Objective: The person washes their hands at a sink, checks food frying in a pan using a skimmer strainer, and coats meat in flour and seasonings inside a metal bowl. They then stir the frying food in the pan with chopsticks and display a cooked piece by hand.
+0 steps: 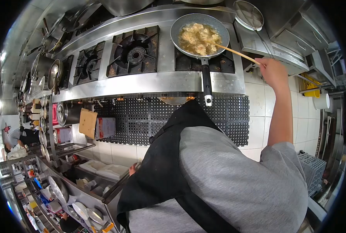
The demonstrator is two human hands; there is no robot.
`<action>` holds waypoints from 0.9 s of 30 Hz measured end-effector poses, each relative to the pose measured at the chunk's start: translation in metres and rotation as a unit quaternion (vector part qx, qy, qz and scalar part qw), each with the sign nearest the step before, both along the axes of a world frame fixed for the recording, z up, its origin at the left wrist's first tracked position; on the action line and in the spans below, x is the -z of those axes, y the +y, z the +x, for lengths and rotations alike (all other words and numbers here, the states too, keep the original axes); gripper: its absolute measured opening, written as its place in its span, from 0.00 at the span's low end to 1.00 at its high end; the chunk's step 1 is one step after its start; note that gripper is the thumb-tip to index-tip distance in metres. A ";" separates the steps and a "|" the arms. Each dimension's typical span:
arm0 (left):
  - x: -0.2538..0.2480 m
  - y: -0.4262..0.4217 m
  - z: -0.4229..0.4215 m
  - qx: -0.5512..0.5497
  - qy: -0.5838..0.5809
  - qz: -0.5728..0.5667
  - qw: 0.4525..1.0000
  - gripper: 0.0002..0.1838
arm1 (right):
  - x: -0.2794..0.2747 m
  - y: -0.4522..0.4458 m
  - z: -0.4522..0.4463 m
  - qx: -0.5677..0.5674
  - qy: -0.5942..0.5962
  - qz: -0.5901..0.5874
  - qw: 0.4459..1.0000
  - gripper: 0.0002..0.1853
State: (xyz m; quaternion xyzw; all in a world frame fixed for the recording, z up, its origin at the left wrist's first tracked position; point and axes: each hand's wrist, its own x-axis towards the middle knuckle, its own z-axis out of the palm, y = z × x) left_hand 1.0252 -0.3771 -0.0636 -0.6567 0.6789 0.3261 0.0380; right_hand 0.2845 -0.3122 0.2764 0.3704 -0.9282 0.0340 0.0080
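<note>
My right hand (273, 72) is closed round the end of a thin wooden stick (239, 53), perhaps a chopstick or a spoon handle. Its far end reaches into a frying pan (175, 33) on the right-hand burner. Golden battered pieces of food (198, 35) lie in bubbling oil there. Toward my body points the pan's black handle (206, 79), with no hand on it. Only a small part of my left hand (133, 169) shows beside my black apron, near the edge of the metal counter behind; its fingers are mostly hidden.
Two bare gas burners (136, 54) sit left of the pan. A wire strainer (249, 14) lies at the right. Black rubber matting (138, 116) covers the floor, with an open cardboard box (88, 123) on the left. Farther left, another person (23, 138) is at work.
</note>
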 end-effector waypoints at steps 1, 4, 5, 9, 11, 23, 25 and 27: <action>0.005 0.000 0.002 0.000 -0.006 0.003 1.000 0.29 | 0.008 -0.001 -0.003 -0.023 0.013 -0.008 1.000 0.14; 0.024 0.003 0.015 0.004 -0.018 -0.002 1.000 0.28 | 0.020 -0.011 -0.009 0.026 -0.088 -0.007 0.996 0.14; 0.024 0.003 0.016 0.011 -0.018 -0.011 1.000 0.28 | 0.027 -0.010 -0.012 0.026 -0.088 -0.010 0.996 0.14; 0.015 0.015 0.013 -0.086 0.079 0.012 0.993 0.28 | 0.036 -0.002 -0.018 0.004 -0.189 -0.049 0.981 0.15; 0.007 0.017 0.008 -0.063 0.052 0.007 0.997 0.28 | 0.029 0.004 -0.012 -0.003 -0.192 -0.065 0.979 0.15; 0.005 0.010 0.004 -0.029 0.020 -0.003 0.999 0.29 | 0.007 0.006 0.021 -0.043 -0.078 -0.044 0.995 0.14; 0.008 0.008 0.004 -0.023 0.019 -0.008 1.000 0.29 | 0.013 0.004 0.020 -0.051 -0.018 -0.029 0.998 0.13; 0.004 0.009 -0.001 -0.008 0.017 -0.016 1.000 0.29 | 0.011 0.000 0.021 -0.039 0.003 -0.019 0.999 0.13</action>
